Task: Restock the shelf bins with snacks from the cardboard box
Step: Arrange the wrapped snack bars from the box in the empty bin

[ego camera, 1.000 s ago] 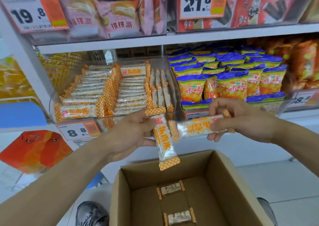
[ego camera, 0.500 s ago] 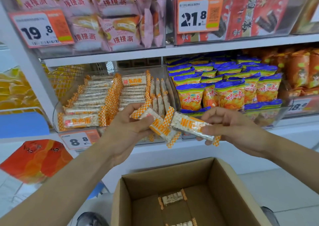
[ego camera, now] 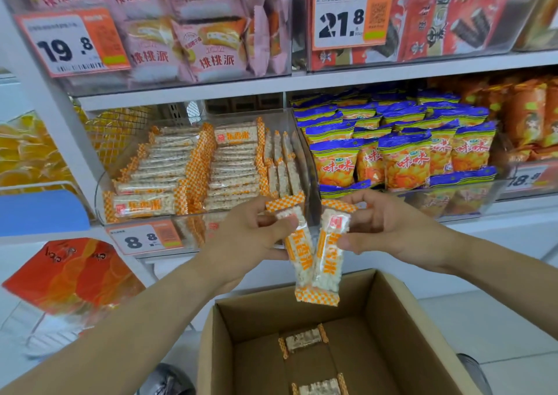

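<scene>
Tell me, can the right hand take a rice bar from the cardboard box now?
Probably not yet: the right hand already holds a rice bar. The cardboard box is open, nothing covers it.

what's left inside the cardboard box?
Two rice bars lie on the floor of the cardboard box: one farther back, one cut off by the frame edge. The box's near part is out of view.

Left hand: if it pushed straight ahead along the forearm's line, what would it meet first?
Probably the clear bin of rice bars, at its front lip. The left hand grips a bar just before it; depth is unclear.
</scene>
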A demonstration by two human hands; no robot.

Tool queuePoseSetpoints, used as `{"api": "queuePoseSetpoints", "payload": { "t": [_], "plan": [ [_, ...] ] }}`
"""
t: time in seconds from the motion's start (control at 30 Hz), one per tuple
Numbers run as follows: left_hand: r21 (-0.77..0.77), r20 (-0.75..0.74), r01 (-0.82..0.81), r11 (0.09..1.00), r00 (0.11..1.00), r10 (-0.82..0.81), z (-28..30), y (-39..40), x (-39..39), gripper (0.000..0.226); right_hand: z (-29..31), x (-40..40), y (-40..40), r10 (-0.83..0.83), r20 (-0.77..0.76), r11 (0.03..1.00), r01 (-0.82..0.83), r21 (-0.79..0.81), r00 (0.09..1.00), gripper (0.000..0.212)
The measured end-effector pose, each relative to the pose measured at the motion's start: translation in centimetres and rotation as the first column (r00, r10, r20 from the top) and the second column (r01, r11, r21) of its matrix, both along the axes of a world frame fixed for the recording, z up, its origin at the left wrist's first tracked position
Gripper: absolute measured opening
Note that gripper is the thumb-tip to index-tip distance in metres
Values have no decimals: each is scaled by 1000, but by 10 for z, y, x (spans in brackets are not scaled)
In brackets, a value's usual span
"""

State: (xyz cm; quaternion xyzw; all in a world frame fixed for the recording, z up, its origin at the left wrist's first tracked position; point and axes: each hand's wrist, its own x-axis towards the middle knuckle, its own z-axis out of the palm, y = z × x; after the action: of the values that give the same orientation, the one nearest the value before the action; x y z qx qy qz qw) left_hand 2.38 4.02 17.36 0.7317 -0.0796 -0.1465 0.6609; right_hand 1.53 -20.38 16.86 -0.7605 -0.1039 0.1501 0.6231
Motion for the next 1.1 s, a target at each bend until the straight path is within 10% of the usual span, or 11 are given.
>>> {"api": "queuePoseSetpoints", "payload": {
  "t": [0.37,0.67,0.83,1.1],
  "plan": [
    [-184,-248,-21,983,968,-26,1,-14,-1,45,-9,1,15,-31,293,997,53,-64,956,58],
    [-267,-178,-150,952,979,104,5,-13,-2,28,-10,-7,32,-41,312,995,66,-71,949,47],
    [-316,-35,-164,934,986,162,19,-1,-1,39,-2,-5,39,-68,283,998,63,26,957,60],
    [279,620,-465,840,755,212,19,62,14,47,41,39,80,6,636,912,256,-320,772,35]
  ]
}}
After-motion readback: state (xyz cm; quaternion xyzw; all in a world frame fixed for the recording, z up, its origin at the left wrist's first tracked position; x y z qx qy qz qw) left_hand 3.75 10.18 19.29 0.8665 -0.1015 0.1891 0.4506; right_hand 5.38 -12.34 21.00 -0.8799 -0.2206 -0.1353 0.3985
